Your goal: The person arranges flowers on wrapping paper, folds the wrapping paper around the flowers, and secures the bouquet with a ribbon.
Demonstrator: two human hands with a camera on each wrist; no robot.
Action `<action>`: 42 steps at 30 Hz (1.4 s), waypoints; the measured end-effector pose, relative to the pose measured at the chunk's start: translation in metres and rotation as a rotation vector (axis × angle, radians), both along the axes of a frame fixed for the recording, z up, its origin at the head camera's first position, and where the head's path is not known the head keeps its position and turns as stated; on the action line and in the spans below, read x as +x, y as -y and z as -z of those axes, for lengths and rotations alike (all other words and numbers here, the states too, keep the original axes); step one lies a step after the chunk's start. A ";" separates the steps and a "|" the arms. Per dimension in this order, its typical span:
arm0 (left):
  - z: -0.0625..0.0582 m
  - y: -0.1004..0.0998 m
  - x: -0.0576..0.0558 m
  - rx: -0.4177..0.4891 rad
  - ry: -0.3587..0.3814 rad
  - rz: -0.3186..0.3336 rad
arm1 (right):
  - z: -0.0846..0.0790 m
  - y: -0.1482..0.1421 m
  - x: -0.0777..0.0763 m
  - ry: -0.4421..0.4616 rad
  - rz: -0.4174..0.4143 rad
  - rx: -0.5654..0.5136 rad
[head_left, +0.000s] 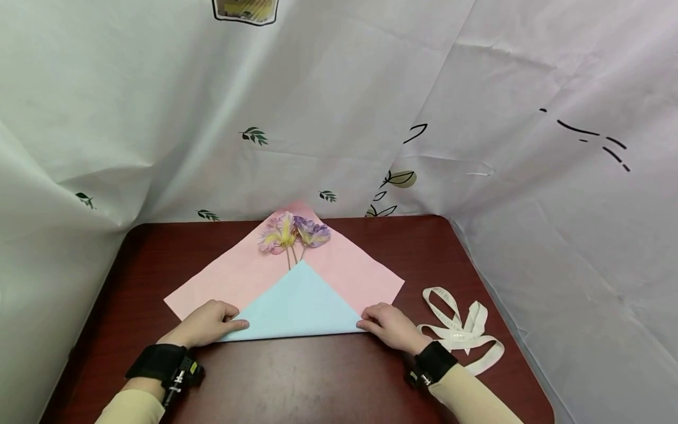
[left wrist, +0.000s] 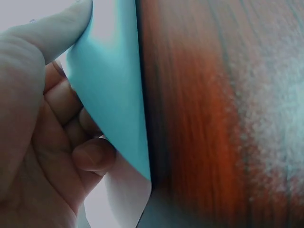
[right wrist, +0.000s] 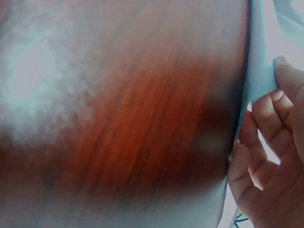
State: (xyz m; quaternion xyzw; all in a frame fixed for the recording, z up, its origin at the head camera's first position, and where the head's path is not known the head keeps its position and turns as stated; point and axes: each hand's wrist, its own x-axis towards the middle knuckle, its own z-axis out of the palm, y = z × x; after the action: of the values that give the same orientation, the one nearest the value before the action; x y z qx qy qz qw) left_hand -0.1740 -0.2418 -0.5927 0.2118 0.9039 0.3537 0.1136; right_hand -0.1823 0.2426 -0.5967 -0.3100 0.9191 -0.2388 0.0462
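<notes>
A sheet of paper, pink on one face and light blue on the other, lies on the table. Its near corner is folded up into a blue triangular flap (head_left: 302, 306) over the pink face (head_left: 228, 280). My left hand (head_left: 203, 324) pinches the flap's left end, thumb on top and fingers behind, as the left wrist view shows. At the right end, my right hand (head_left: 391, 327) pinches the fold the same way. Above the flap's tip lie a pink-yellow dried flower (head_left: 279, 234) and a purple one (head_left: 313, 233); the lower ends of their stems (head_left: 292, 258) are hidden under the flap.
A loosely looped white ribbon (head_left: 463, 337) with faint printing lies right of my right hand. The dark red-brown table (head_left: 296, 383) has rounded far corners. A white patterned cloth (head_left: 339, 106) hangs behind and at both sides of it.
</notes>
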 end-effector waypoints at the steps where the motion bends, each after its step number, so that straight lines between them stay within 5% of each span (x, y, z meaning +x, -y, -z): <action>1: 0.000 0.000 0.000 -0.008 -0.002 -0.002 | -0.001 0.000 0.000 0.018 0.006 0.002; 18: 0.005 -0.001 0.000 -0.017 0.008 -0.021 | -0.007 0.004 0.005 0.110 0.076 0.052; 29: 0.009 -0.004 0.004 -0.133 -0.117 -0.133 | -0.006 0.009 0.007 0.069 0.154 0.050; 42: 0.014 -0.005 0.008 -0.118 -0.229 -0.168 | -0.003 0.023 0.006 0.054 0.294 0.059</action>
State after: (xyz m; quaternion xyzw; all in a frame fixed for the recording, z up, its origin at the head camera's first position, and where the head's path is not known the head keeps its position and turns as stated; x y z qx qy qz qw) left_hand -0.1661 -0.2364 -0.6065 0.1673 0.9447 0.2820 -0.0078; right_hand -0.1760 0.2199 -0.5932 -0.1640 0.9596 -0.2241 0.0443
